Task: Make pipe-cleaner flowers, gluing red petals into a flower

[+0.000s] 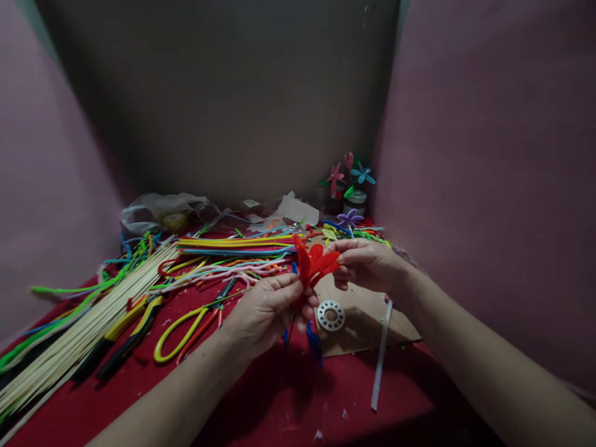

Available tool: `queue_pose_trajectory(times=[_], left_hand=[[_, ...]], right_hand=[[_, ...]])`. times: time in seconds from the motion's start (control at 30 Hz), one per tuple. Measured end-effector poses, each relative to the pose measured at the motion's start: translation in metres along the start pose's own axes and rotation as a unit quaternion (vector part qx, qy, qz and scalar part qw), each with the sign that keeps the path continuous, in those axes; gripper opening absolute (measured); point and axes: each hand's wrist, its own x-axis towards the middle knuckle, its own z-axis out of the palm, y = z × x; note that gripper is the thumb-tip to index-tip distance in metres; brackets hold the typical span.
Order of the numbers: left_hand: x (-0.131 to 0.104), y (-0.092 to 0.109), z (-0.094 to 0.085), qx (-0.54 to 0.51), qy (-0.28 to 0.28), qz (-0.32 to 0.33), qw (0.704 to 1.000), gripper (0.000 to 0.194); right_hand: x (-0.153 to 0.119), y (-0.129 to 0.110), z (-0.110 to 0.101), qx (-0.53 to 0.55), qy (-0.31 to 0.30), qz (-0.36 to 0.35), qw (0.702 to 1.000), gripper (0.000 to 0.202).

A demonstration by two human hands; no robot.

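A red flower point(317, 262) with several fuzzy petals is held up over the table's middle. My left hand point(274, 307) is closed around its base, thumb against the lower petals. At the flower's right side, the fingers of my right hand point(367, 264) pinch a petal's tip. Blue pieces point(314, 341) show just below my left hand. Under the flower lies a brown cardboard sheet point(363, 335), and on it a white ring with holes point(330, 315). A glue stick or clear strip point(382, 357) lies to the right, partly on the cardboard.
Yellow-handled scissors point(181, 332), black-and-yellow pliers point(133, 338) and a bundle of thin sticks point(93, 332) lie left on the red cloth point(261, 410). Colored pipe cleaners point(237, 243) spread behind. Finished flowers point(349, 174) stand at the back right; a plastic bag point(162, 208) lies back left.
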Motion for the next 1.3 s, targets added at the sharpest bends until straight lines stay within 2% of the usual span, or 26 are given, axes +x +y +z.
queue_pose_trajectory(times=[0.07, 0.13, 0.17, 0.2, 0.23, 0.27, 0.3, 0.33, 0.37, 0.4, 0.47, 0.53, 0.63, 0.7, 0.8, 0.87, 0.9, 0.97, 1.03, 1.07, 1.17, 1.23, 1.3], left_hand=[[0.001, 0.001, -0.001, -0.009, 0.022, 0.01, 1.0, 0.015], [0.002, 0.003, -0.002, -0.014, 0.041, 0.016, 0.999, 0.018], [0.002, 0.005, -0.002, -0.014, 0.049, 0.016, 0.999, 0.019], [0.002, 0.006, -0.003, -0.013, 0.057, 0.014, 0.998, 0.019], [0.002, 0.007, -0.003, -0.012, 0.066, 0.012, 0.998, 0.019], [0.002, 0.008, -0.003, -0.01, 0.075, 0.014, 0.997, 0.018], [0.002, 0.008, -0.004, -0.007, 0.081, 0.016, 0.997, 0.017], [0.002, 0.009, -0.004, -0.006, 0.084, 0.022, 0.996, 0.017], [0.002, 0.009, -0.004, -0.004, 0.083, 0.027, 0.996, 0.018], [0.003, 0.009, -0.004, -0.002, 0.08, 0.033, 0.996, 0.019], [0.004, 0.009, -0.003, 0.0, 0.073, 0.036, 0.997, 0.02], [0.004, 0.008, -0.003, -0.002, 0.07, 0.037, 0.997, 0.019], [0.005, 0.007, -0.003, -0.009, 0.072, 0.04, 0.997, 0.018], [0.005, 0.006, -0.004, -0.017, 0.075, 0.045, 0.996, 0.017], [0.007, 0.002, -0.009, -0.04, 0.076, 0.056, 0.995, 0.015], [0.009, 0.001, -0.012, -0.059, 0.074, 0.061, 0.994, 0.014], [0.01, 0.0, -0.014, -0.067, 0.073, 0.065, 0.993, 0.015], [0.01, 0.001, -0.015, -0.075, 0.071, 0.07, 0.992, 0.016], [0.01, 0.002, -0.016, -0.079, 0.077, 0.075, 0.991, 0.018], [0.01, 0.003, -0.016, -0.081, 0.082, 0.077, 0.99, 0.019], [0.008, 0.008, -0.016, -0.071, 0.09, 0.099, 0.988, 0.02], [0.008, 0.011, -0.017, -0.054, 0.091, 0.123, 0.987, 0.019], [0.007, 0.015, -0.019, -0.038, 0.091, 0.149, 0.984, 0.019]], right_hand=[[-0.005, 0.004, 0.004, -0.025, 0.034, -0.009, 0.999, 0.016], [-0.016, 0.006, 0.007, -0.093, 0.112, -0.022, 0.989, 0.019], [-0.024, 0.006, 0.006, -0.148, 0.165, -0.034, 0.975, 0.022], [-0.035, 0.007, 0.003, -0.218, 0.226, -0.048, 0.948, 0.024], [-0.047, 0.009, -0.001, -0.301, 0.289, -0.062, 0.907, 0.024], [-0.061, 0.011, -0.008, -0.388, 0.344, -0.087, 0.851, 0.024], [-0.075, 0.014, -0.016, -0.476, 0.391, -0.104, 0.78, 0.025], [-0.089, 0.018, -0.024, -0.565, 0.414, -0.1, 0.707, 0.027], [-0.102, 0.023, -0.032, -0.641, 0.412, -0.081, 0.643, 0.029], [-0.113, 0.028, -0.039, -0.695, 0.392, -0.05, 0.601, 0.034], [-0.127, 0.04, -0.047, -0.755, 0.362, 0.02, 0.547, 0.042], [-0.13, 0.051, -0.05, -0.776, 0.347, 0.07, 0.522, 0.046], [-0.125, 0.063, -0.049, -0.778, 0.368, 0.075, 0.504, 0.047], [-0.122, 0.068, -0.051, -0.77, 0.381, 0.047, 0.51, 0.05], [-0.125, 0.073, -0.056, -0.736, 0.397, -0.013, 0.548, 0.051], [-0.128, 0.071, -0.057, -0.69, 0.432, -0.062, 0.578, 0.04], [-0.129, 0.069, -0.054, -0.652, 0.449, -0.08, 0.605, 0.033], [-0.127, 0.06, -0.042, -0.536, 0.47, -0.102, 0.694, 0.026], [-0.12, 0.049, -0.023, -0.372, 0.47, -0.067, 0.798, 0.027], [-0.115, 0.043, -0.012, -0.299, 0.457, -0.062, 0.835, 0.023], [-0.092, 0.027, 0.015, -0.115, 0.396, -0.119, 0.903, 0.013], [-0.076, 0.021, 0.024, -0.091, 0.311, -0.126, 0.937, 0.015], [-0.062, 0.019, 0.028, -0.111, 0.274, -0.141, 0.945, 0.018]])
